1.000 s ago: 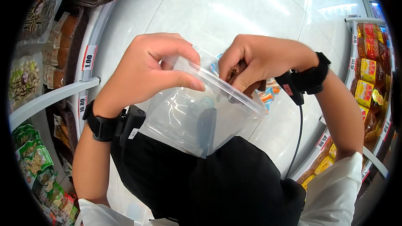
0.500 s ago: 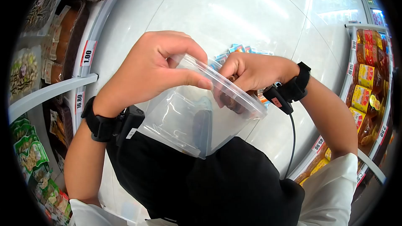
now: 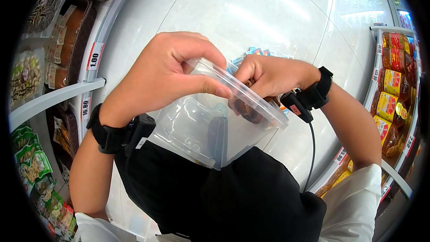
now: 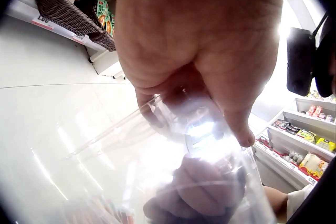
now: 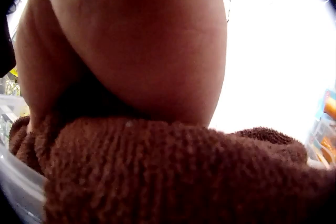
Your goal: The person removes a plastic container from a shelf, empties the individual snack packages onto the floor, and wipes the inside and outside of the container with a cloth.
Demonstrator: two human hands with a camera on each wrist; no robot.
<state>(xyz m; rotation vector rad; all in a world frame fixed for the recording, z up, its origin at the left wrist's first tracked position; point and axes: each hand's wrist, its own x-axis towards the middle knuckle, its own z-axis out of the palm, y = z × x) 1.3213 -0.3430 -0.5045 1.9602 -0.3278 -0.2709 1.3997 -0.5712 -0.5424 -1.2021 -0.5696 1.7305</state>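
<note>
Clear plastic bin (image 3: 188,130) held tilted; rim (image 3: 237,83) pinched between thumb and curled fingers of left hand (image 3: 165,67), long side slanting towards right hand (image 3: 280,74). Brown terry cloth (image 5: 157,171) gripped in curled right fingers at bin's mouth, well apart from left hand.

1. Head view: bright, cool and mostly crisp. Light streaks glare off the glossy tiled floor (image 3: 233,31), chiefly toward 12 and 1 o'clock.
2. Same view: circular black vignette; shelf rails (image 3: 67,92) bow at 9 and 3 o'clock. Small highlights mark the clear plastic box (image 3: 188,130); the black garment (image 3: 219,197) at 6 o'clock shows little detail.
3. Left wrist view: white flare on the box near centre, washed-out light at 1 o'clock, shading across the left palm (image 4: 199,40), haze toward 7 o'clock.
4. Right wrist view: blown-out white at 2 o'clock; right hand (image 5: 142,45) shadowed underneath; brown terry cloth (image 5: 157,171) dim, soft-focused; corners dark.
</note>
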